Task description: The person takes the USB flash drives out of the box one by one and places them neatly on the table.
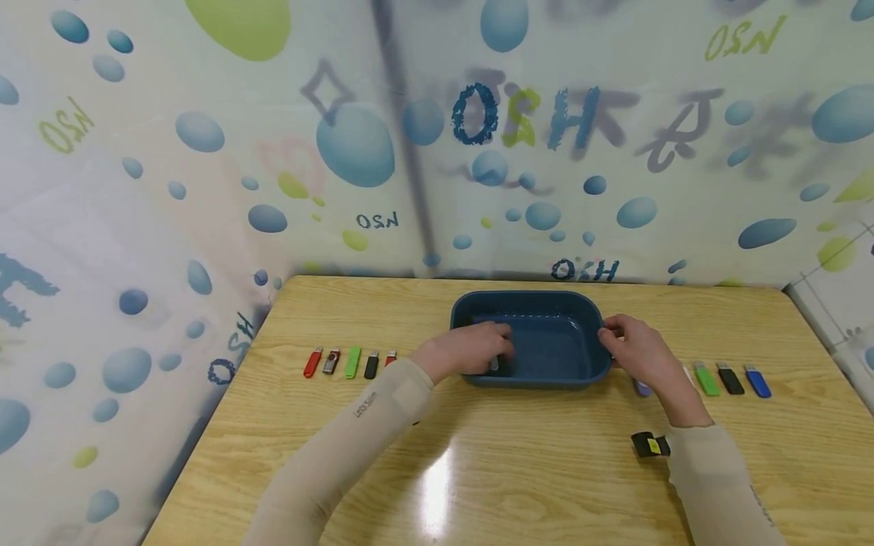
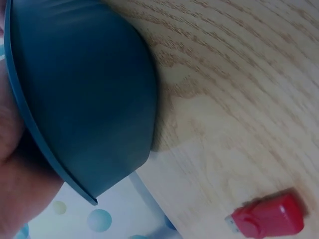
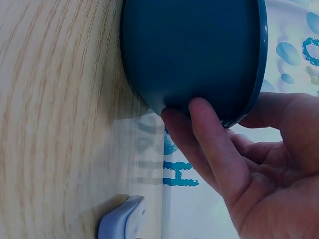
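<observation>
A dark blue rectangular plastic bin [image 1: 553, 381] stands at the back middle of the table. My left hand [image 1: 476, 349] reaches over its left wall with fingers bent down inside. A small dark thing with a silvery end [image 1: 495, 365] shows just under those fingertips; I cannot tell whether they pinch it. My right hand [image 1: 638, 350] grips the bin's right end, thumb at the rim and fingertips against the outer wall [image 3: 194, 64]. In the left wrist view, the bin's outer wall [image 2: 89, 94] hides most of the left hand [image 2: 20, 184].
Left of the bin lies a row of USB sticks: red [image 1: 312, 362], red and silver [image 1: 331, 362], green [image 1: 353, 362], black [image 1: 372, 365] and red [image 1: 391, 358]. On the right are purple [image 1: 642, 388], green [image 1: 706, 379], black [image 1: 730, 379] and blue [image 1: 758, 381] ones. A black strap [image 1: 649, 445] is by the right wrist.
</observation>
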Available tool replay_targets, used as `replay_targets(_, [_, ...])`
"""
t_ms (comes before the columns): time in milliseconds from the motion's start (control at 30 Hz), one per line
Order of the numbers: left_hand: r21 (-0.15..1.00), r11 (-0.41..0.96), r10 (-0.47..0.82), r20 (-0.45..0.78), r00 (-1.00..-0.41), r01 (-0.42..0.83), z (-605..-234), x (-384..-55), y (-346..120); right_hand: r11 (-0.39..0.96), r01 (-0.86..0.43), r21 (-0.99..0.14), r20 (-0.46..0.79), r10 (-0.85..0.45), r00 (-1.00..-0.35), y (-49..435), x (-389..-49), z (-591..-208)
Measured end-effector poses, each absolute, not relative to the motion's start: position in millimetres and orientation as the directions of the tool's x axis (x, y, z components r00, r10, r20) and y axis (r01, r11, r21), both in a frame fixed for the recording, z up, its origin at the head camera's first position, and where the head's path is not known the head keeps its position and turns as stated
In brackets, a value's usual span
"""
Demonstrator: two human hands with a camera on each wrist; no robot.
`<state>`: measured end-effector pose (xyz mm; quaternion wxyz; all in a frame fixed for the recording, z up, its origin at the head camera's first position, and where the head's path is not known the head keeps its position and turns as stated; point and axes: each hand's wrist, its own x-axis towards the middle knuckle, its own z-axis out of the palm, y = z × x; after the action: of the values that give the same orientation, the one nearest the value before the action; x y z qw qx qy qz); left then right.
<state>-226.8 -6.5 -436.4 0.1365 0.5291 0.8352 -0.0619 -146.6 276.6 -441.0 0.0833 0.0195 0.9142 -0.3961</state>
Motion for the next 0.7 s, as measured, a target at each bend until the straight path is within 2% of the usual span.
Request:
replay_targets(100, [0.083,0.499,0.854,-0.214,-0.474,0.862,-436,-227,-8,0.687,0.104,-0.719,-0.170,-0.029,-0.985,277,-147,-441])
replay_targets(200, [0.073,0.594,0.803,-0.117,-0.585,0.801,-436,-224,-8,0.688,0.102,-0.718,-0.169,-0.030,-0.985,277,-147,-441])
replay_targets(333, [0.046,0.706,0.707,-0.103,-0.700,0.707,-438,-219,-6,0.691,0.098,-0.717,-0.164,-0.030,-0.986,277,-147,-441])
replay_targets(467, [0.036,0.760,0.646,-0.161,-0.747,0.649,-441,-214,-3,0.690,0.099,-0.717,-0.163,-0.028,-0.986,277,-147,-442])
replay_targets(700, [0.030,0.786,0.611,-0.181,-0.770,0.617,-444,-209,2,0.688,0.103,-0.718,-0.168,-0.028,-0.985,276,-147,-442])
